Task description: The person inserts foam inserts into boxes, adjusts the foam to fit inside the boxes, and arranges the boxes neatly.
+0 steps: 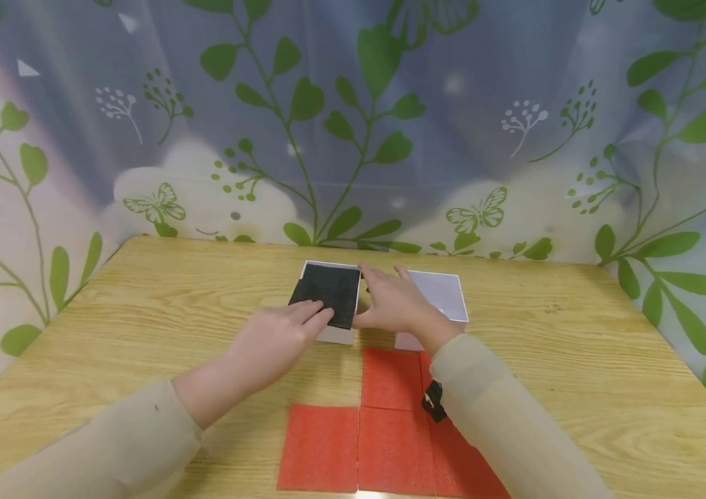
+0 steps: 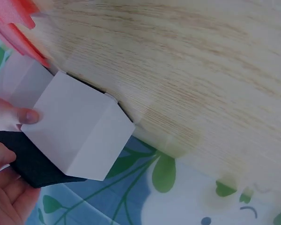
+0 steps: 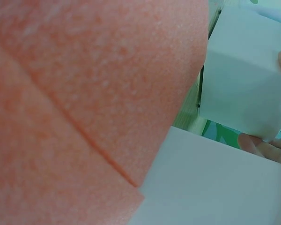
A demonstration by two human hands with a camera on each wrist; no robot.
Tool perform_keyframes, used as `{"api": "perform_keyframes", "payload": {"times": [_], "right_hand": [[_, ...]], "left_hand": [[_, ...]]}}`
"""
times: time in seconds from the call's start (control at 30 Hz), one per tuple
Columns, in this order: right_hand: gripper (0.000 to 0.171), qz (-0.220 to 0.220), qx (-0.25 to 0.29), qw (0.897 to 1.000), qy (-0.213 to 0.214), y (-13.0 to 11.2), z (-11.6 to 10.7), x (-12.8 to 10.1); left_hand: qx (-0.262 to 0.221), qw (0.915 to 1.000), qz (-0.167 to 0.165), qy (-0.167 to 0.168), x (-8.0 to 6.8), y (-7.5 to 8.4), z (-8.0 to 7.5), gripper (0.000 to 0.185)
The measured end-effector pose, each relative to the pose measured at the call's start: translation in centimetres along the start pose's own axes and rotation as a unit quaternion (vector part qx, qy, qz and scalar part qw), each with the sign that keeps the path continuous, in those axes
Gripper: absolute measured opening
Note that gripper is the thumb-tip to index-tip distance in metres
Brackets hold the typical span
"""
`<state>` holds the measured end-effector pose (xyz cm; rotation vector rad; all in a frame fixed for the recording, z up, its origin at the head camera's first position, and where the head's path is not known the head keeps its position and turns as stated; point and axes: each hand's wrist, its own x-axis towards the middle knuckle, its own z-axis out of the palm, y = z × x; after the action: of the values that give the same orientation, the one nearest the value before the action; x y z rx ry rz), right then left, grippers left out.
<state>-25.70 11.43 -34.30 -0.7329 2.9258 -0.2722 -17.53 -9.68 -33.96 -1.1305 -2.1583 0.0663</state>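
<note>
1. The wooden table (image 1: 140, 333) fills the lower part of the head view, and a leaf-print curtain (image 1: 353, 125) hangs behind it.
2. Four red foam squares (image 1: 390, 443) lie flat on the table near you; your right sleeve covers part of them.
3. Two white boxes stand side by side past the foam. The left white box (image 1: 337, 334) carries a black foam sheet (image 1: 326, 292) on its top opening. The right white box (image 1: 443, 294) is just beside it.
4. Your left hand (image 1: 278, 339) lies with straight fingers on the near edge of the black sheet and presses it; the fingers do not curl around it.
5. Your right hand (image 1: 393, 301) lies between the two boxes, fingers stretched out flat, touching the right edge of the left box and the sheet.
6. The left wrist view shows the outer wall of the left box with the black sheet at its edge, and a fingertip on the wall.
7. The right wrist view is mostly red foam, very close, with the white boxes behind.
</note>
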Motion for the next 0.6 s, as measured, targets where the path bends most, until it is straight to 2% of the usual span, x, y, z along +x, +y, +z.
{"api": "perform_keyframes", "payload": {"times": [0.17, 0.37, 0.47, 0.6], "right_hand": [[0.102, 0.001, 0.001, 1.000, 0.002, -0.1, 0.0, 0.0], [0.102, 0.002, -0.001, 1.000, 0.003, -0.1, 0.0, 0.0], [0.102, 0.002, -0.002, 1.000, 0.004, 0.0, 0.0, 0.0], [0.103, 0.000, -0.004, 1.000, 0.008, 0.1, 0.1, 0.0]], "left_hand": [[-0.023, 0.9983, -0.047, -0.025, -0.1, -0.5, 0.1, 0.034], [-0.049, 0.9849, -0.125, -0.109, -0.4, -1.1, 0.0, 0.054], [-0.052, 0.9806, -0.138, -0.129, -0.5, -1.3, 0.2, 0.059], [-0.057, 0.9777, -0.147, -0.138, -0.4, -1.4, 0.5, 0.058]]}}
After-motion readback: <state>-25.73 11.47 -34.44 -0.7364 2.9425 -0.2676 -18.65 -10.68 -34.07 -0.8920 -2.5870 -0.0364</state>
